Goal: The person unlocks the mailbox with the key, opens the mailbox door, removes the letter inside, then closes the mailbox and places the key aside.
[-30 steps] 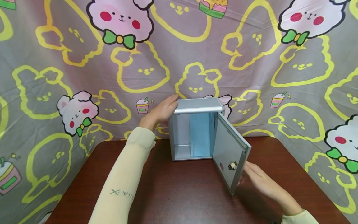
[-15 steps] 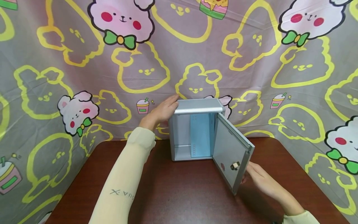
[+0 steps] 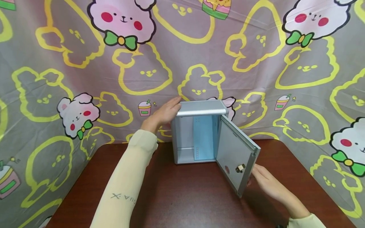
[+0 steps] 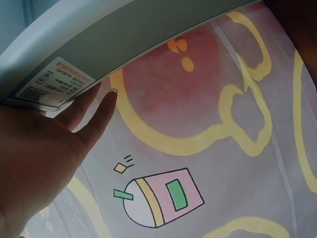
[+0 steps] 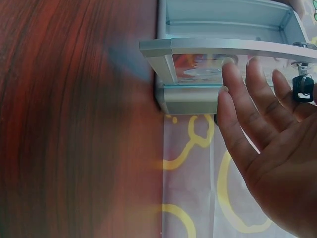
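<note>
A silver-grey metal box [image 3: 201, 108] stands upright on the table, its door [image 3: 235, 152] swung out to the right. Behind the opening, a light blue panel [image 3: 203, 136] covers the right part. My left hand [image 3: 163, 114] rests on the top left corner of the box. In the left wrist view its fingers extend along the side, near a printed label [image 4: 52, 82]. My right hand [image 3: 269, 183] is behind the door, partly hidden. Its straight fingers touch the outer face in the right wrist view, beside a black-headed key [image 5: 302, 89] in the lock. A lock cam [image 3: 240, 168] shows inside.
The reddish-brown table [image 3: 182, 196] extends in front of the box and to both sides. A patterned cloth [image 3: 148, 63] hangs close behind it. The free edge of the door juts out over the table toward me.
The door has swung slightly farther out to the right, and my right hand has shifted with it. My left hand stays at the corner of the box.
</note>
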Demonstrator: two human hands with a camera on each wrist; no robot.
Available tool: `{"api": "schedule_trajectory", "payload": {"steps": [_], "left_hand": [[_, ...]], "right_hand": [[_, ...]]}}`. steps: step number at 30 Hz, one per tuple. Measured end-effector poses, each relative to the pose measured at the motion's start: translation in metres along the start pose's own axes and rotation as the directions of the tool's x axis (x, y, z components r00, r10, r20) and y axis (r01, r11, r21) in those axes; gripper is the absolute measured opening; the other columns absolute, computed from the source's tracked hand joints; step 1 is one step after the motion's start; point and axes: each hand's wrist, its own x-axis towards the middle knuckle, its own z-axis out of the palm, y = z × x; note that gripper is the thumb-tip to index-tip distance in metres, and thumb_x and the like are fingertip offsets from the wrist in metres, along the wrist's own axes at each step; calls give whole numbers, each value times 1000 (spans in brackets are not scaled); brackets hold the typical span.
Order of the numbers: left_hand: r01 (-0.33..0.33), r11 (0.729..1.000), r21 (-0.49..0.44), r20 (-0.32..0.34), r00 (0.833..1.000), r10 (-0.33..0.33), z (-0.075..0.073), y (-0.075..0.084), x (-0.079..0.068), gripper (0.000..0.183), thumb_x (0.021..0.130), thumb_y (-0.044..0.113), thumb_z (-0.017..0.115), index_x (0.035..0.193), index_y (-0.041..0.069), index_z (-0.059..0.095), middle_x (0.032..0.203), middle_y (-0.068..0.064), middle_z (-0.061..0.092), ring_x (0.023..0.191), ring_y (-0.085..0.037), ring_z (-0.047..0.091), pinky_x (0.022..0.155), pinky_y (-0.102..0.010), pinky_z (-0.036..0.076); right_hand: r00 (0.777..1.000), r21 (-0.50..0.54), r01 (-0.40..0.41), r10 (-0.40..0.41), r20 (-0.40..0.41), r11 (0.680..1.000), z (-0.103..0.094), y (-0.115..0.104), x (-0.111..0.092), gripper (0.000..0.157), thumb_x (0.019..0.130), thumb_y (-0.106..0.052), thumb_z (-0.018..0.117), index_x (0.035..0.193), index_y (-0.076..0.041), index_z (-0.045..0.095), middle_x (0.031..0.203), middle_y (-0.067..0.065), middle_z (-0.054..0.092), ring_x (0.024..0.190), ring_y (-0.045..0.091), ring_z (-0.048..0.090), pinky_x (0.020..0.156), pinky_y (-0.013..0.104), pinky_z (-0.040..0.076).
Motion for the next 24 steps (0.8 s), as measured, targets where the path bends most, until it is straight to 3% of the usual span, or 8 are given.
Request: {"api": "schedule_trajectory", "payload": {"steps": [6, 14, 19, 24], "left_hand": [[-12, 1000, 5, -1, 1000, 12, -2, -1, 2, 61, 110, 37, 25, 165, 13, 18, 172, -3, 14, 158, -20, 9, 128, -39, 9], [-3, 1000, -8, -9, 1000, 3, 1, -1, 1, 61, 110, 38, 26, 165, 14, 17, 172, -3, 15, 158, -20, 10, 128, -40, 11], [-43, 998, 48, -131, 990, 49, 2, 1, -2, 57, 109, 39, 32, 161, 15, 35, 165, -5, 35, 152, -24, 30, 124, -44, 25], [-47, 988, 144, -322, 942, 92, 2, 6, -11, 50, 108, 42, 37, 145, 15, 56, 149, -5, 55, 137, -27, 52, 112, -49, 42]], "right_hand": [[1000, -2, -15, 15, -3, 1000, -2, -1, 0, 38, 114, -11, 27, 130, 1, 59, 99, 6, 72, 79, 14, 68, 65, 37, 58], [1000, 4, -24, 24, -6, 1000, -1, 1, -1, 37, 114, -12, 28, 127, 1, 60, 100, 7, 73, 82, 14, 69, 66, 38, 59], [999, -12, -33, 33, -12, 999, -1, 0, -1, 38, 114, -12, 28, 123, 1, 62, 97, 5, 72, 80, 13, 68, 67, 37, 58], [999, -29, -42, 41, -21, 999, 1, -3, 0, 38, 114, -14, 28, 120, 0, 63, 93, 3, 71, 82, 12, 66, 70, 34, 55]]}}
